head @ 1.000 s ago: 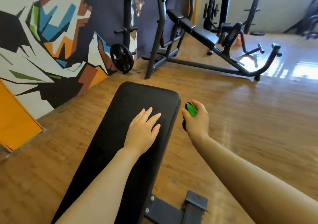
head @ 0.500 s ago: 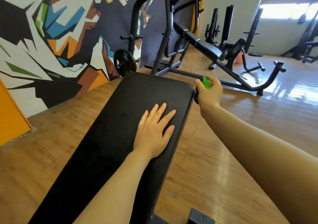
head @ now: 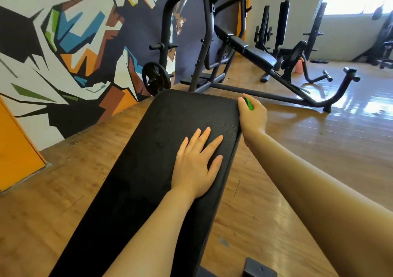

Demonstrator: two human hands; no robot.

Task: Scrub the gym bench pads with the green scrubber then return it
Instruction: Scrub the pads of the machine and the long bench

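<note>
Since a second ago the right hand (head: 252, 115) has carried the scrubber (head: 248, 104) forward along the right side of the pad (head: 161, 149), from partway down that edge to its far right corner. The fingers are curled round the scrubber, which shows only as a green strip with a dark edge between thumb and fingers, against the corner of the pad. The left hand (head: 196, 166) lies flat on the pad as before, fingers straight and slightly spread, palm down near the right edge. The pad is long and black, over a wooden floor (head: 297, 170). Beyond it stand a weight plate (head: 156, 78) on a rack and an incline bench (head: 253, 51), beside a painted wall (head: 63, 49).
</note>
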